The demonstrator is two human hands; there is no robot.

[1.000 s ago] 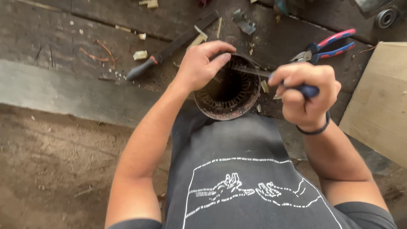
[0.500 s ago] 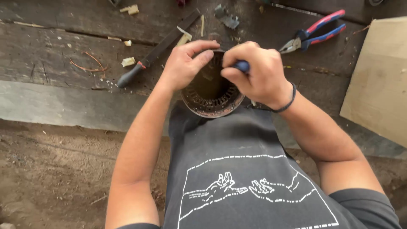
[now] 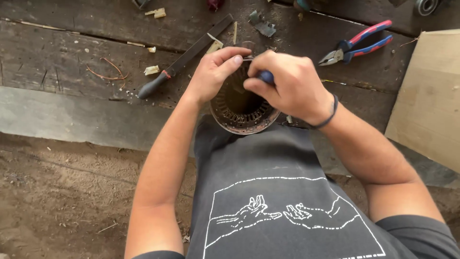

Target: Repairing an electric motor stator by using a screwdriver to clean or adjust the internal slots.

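A weathered wooden workbench [image 3: 72,52] ran across the top of the view, its near edge bordered by a grey strip above bare dirt ground. A pale board [image 3: 429,96] leaned over the bench's right end. At the middle of the near edge, pressed against the person's dark shirt, stood a round, rusty motor stator [image 3: 242,112], its slotted inner ring facing up and its hollow centre open. The left hand [image 3: 213,72] curled over the stator's far-left rim, thumb and forefinger pinched together at the top of the ring. The right hand [image 3: 287,84], a dark band on its wrist, was closed around a blue-handled tool [image 3: 266,76] whose tip met the left fingertips over the rim; the tip itself was too small to make out. Left of the stator a long dark file with a black handle [image 3: 184,57] lay slanted toward the far edge. Red-and-blue pliers [image 3: 357,44] rested near the far right. A loop of copper wire [image 3: 108,72] lay well to the left, with small pale scraps [image 3: 152,70] scattered nearby.
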